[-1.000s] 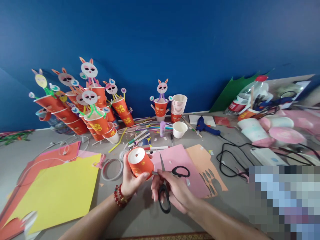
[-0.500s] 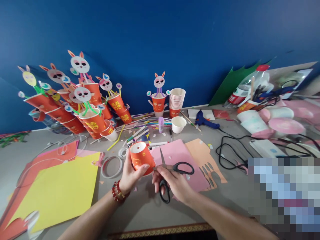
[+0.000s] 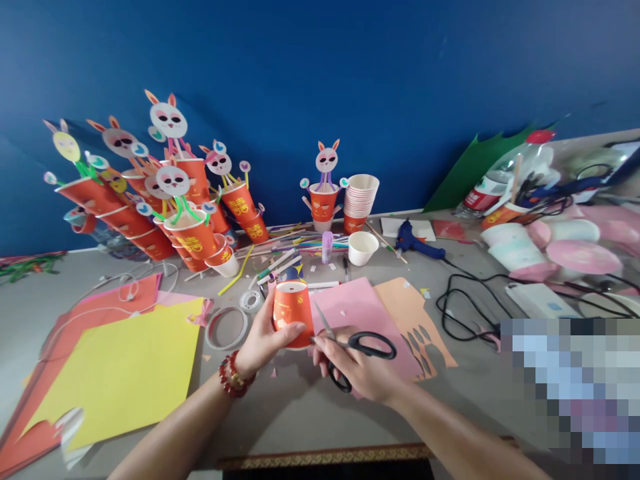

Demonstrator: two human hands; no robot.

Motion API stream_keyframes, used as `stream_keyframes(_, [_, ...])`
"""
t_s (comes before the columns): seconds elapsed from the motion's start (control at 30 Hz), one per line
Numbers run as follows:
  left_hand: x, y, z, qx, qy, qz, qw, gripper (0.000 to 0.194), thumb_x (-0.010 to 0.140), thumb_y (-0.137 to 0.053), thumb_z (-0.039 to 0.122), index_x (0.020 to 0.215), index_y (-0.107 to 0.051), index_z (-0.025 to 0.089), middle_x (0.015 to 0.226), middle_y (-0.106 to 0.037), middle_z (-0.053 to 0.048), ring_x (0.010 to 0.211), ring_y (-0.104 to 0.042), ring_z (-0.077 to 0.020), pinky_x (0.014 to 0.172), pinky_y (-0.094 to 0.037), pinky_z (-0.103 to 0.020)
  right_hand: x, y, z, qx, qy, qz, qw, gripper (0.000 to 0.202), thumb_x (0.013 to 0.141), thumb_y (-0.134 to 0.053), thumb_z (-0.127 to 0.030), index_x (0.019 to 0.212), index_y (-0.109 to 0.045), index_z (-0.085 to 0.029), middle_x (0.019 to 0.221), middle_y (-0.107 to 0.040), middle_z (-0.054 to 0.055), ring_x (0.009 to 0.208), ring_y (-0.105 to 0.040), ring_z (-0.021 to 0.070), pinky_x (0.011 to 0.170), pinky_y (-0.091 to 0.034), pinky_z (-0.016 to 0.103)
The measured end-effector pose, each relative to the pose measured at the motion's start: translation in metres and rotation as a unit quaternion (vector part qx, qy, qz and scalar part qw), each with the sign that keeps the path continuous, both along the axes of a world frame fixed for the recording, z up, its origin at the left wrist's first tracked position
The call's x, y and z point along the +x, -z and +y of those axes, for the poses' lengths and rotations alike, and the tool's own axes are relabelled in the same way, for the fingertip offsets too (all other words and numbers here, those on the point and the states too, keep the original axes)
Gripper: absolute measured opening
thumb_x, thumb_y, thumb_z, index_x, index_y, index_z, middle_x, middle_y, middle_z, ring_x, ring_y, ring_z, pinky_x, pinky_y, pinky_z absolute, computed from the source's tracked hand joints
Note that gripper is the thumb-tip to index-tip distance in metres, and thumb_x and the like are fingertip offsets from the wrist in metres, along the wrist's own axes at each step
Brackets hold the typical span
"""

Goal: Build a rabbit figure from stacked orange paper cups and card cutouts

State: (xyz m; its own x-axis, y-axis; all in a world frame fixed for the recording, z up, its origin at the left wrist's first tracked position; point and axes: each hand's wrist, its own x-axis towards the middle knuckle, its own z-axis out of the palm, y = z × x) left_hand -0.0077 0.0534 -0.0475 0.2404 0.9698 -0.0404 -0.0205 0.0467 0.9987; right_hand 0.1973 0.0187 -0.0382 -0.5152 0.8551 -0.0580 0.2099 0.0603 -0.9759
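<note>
My left hand, with red bead bracelets at the wrist, wraps round an orange paper cup held upside down, its base facing up. Black-handled scissors are gripped in my right hand, blades spread apart. One blade points up and left beside the cup; the other lies along my fingers, its tip near the cup's lower right rim. Whether that tip touches the cup I cannot tell. Beneath and behind the scissors lies a pink paper sheet.
Orange cups with paper rabbit faces crowd the back left. A cup stack, white cup and blue glue gun stand behind. Yellow paper and a tape roll lie left; black cable loops at right.
The cup has tipped so that its base shows less and its side faces me more. The scissors have turned a little in my right hand. The whole view has shifted slightly.
</note>
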Motion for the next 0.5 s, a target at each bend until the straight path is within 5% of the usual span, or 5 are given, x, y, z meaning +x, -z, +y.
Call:
stream_keyframes(0.13, [-0.002,-0.007,0.002,-0.025,0.062,-0.004,0.998,0.070,0.075,-0.079,0.040,0.133,-0.050,0.017,0.110,-0.070,-0.009,0.093,-0.067,-0.0237,0.080,-0.056,-0.032,0.004,-0.011,0.008,0.204,-0.048,-0.098,0.973,0.044,0.103,-0.034,-0.033,0.074,-0.064,-0.020,0.062,-0.064,0.002,0.056,-0.058,0.0154,0.059,-0.040,0.028])
stream_keyframes(0.3, [-0.005,-0.013,0.008,-0.046,0.118,0.043,0.991,0.069,0.073,-0.080,0.039,0.133,-0.054,0.017,0.114,-0.069,-0.009,0.098,-0.065,-0.0262,0.084,-0.053,-0.035,0.002,-0.002,0.012,0.400,-0.103,-0.177,0.893,0.036,0.097,-0.039,-0.020,0.070,-0.063,-0.020,0.060,-0.064,0.004,0.054,-0.054,0.0174,0.055,-0.033,0.031])
stream_keyframes(0.4, [-0.006,-0.013,0.010,-0.081,0.151,0.046,0.984,0.064,0.073,-0.081,0.038,0.129,-0.058,0.017,0.113,-0.070,-0.008,0.099,-0.064,-0.0261,0.086,-0.052,-0.036,0.000,0.001,0.012,0.430,-0.106,-0.195,0.875,0.033,0.096,-0.043,-0.020,0.069,-0.062,-0.021,0.059,-0.064,0.004,0.054,-0.052,0.0185,0.054,-0.031,0.033])
stream_keyframes(0.5, [-0.004,-0.009,0.006,-0.124,0.165,-0.041,0.978,0.057,0.077,-0.078,0.041,0.126,-0.061,0.018,0.108,-0.072,-0.007,0.095,-0.067,-0.0249,0.085,-0.053,-0.035,0.001,-0.005,0.011,0.388,-0.117,-0.169,0.899,0.036,0.098,-0.039,-0.023,0.072,-0.063,-0.021,0.062,-0.066,0.005,0.056,-0.055,0.0183,0.055,-0.036,0.032])
